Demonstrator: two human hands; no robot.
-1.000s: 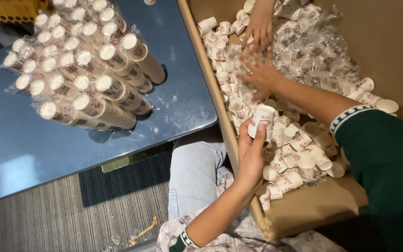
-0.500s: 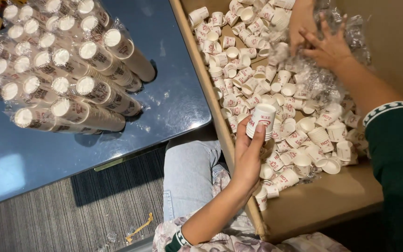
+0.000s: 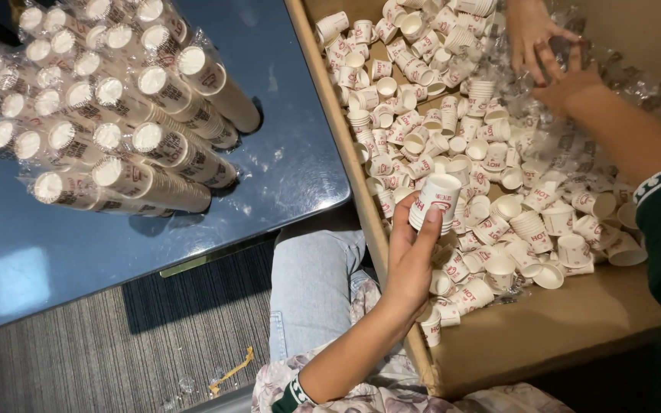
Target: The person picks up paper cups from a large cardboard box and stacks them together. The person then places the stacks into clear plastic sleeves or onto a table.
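My left hand [image 3: 411, 264] is shut on a short stack of white paper cups [image 3: 436, 200] with red print, held upright over the near edge of a large cardboard box [image 3: 545, 329]. Many loose cups [image 3: 453, 130] of the same kind fill the box. My right hand [image 3: 568, 80], at the end of a dark green sleeve, reaches to the far side of the box. Its fingers are spread over crinkled clear plastic wrap [image 3: 636, 84] and grip nothing. Another person's hand [image 3: 525, 27] lies among the cups just beyond it.
Left of the box, a glossy blue table [image 3: 292, 153] carries several long plastic-wrapped sleeves of stacked cups [image 3: 116, 115], piled on their sides. My knee in light jeans [image 3: 315, 283] sits between table and box. Grey carpet [image 3: 101, 359] with a yellow scrap lies below.
My right hand has moved from the middle of the box, near the held stack, to the far side by the plastic wrap. The left hand keeps the cup stack in place.
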